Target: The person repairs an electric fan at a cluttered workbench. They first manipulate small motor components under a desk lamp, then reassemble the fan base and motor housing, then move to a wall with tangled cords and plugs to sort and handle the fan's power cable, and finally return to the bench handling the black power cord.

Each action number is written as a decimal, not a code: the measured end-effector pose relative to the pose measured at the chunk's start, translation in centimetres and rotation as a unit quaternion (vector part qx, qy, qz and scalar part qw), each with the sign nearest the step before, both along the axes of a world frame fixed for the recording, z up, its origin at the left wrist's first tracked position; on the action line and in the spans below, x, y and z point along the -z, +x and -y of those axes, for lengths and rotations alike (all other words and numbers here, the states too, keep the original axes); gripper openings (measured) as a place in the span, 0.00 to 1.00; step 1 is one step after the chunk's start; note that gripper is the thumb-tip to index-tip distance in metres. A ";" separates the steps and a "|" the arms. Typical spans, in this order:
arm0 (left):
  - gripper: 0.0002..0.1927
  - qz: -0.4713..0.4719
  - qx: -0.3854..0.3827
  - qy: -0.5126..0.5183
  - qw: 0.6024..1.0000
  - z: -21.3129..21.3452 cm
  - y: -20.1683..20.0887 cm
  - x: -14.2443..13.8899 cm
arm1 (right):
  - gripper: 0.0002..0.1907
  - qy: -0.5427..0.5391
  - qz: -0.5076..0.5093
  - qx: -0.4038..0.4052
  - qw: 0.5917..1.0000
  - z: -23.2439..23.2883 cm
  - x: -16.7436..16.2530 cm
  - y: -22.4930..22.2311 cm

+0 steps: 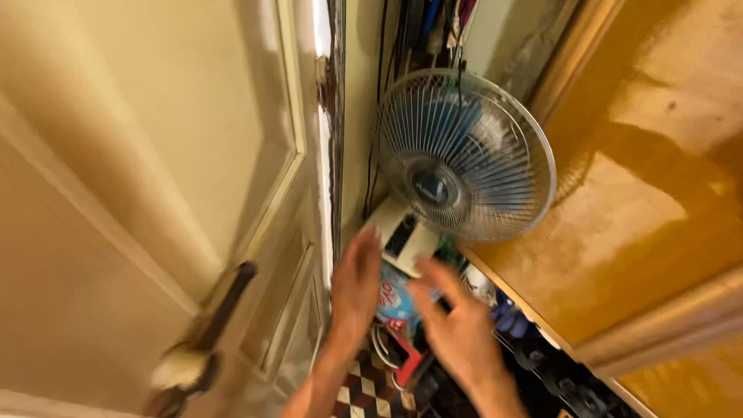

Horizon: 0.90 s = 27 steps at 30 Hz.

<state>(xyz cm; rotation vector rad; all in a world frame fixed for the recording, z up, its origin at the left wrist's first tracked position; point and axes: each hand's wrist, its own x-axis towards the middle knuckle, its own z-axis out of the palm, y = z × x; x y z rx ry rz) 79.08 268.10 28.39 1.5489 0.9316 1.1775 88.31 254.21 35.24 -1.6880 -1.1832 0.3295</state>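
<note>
One cream door (139, 178) fills the left, its single dark handle (220, 310) low down. On the right stands one yellow-brown cabinet (658, 217). Between them, one fan (464, 155) with a white wire cage and blue blades sits tilted against the wall, cords hanging behind it. Its white base (402, 232) with dark buttons points down toward the hands.

The step in hand looks like reaching for the fan's base. The left hand (354, 288) is open, fingers straight, its tips at or just touching the base's lower edge. The right hand (457, 329) is spread and loose, holding nothing, just below the base; blur hides any contact. A firm hold would seem to call for both palms closing around the base from either side.

Below lie one blue-and-white packet (396, 298), some red clutter and a checkered floor (364, 391).
</note>
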 end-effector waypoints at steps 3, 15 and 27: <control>0.20 0.084 0.016 0.085 0.993 -6.5 5.1 -7.4 | 0.20 0.127 -0.041 0.005 0.991 -3.9 -2.3 5.7; 0.21 0.192 -0.031 0.384 0.903 -26.7 18.1 -31.6 | 0.17 0.340 0.103 -0.044 0.934 -21.4 -22.0 18.3; 0.31 0.089 -0.065 0.257 0.960 -30.0 21.6 -41.2 | 0.15 0.366 0.159 0.195 0.896 -28.4 -35.6 13.7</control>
